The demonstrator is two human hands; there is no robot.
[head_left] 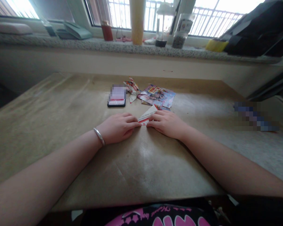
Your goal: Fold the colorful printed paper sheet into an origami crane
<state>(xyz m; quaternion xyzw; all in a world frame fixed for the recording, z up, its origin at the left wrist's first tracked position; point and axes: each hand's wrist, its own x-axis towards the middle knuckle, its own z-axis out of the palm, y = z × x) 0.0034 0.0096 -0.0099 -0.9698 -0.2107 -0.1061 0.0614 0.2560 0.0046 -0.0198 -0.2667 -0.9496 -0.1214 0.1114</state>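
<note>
A folded piece of printed paper (pixel 147 115), white with red bands and small text, lies on the table between my two hands. My left hand (pixel 119 126), with a silver bangle at its wrist, pinches the paper's left end. The right end is under the fingers of my right hand (pixel 167 122), which are closed on it and press it near the tabletop. Just beyond, a folded paper shape (pixel 132 86) with colourful print stands beside a small stack of printed leaflets (pixel 158 95). A phone (pixel 117 95) lies left of them, its screen partly blurred out.
The pale table (pixel 73 106) reaches to the wall under a granite windowsill (pixel 85 45). Jars, a red container (pixel 107 32), a yellow cylinder (pixel 137 22) and a dark bag (pixel 261 29) stand along the sill. A blurred-out flat item (pixel 254 117) lies at the right.
</note>
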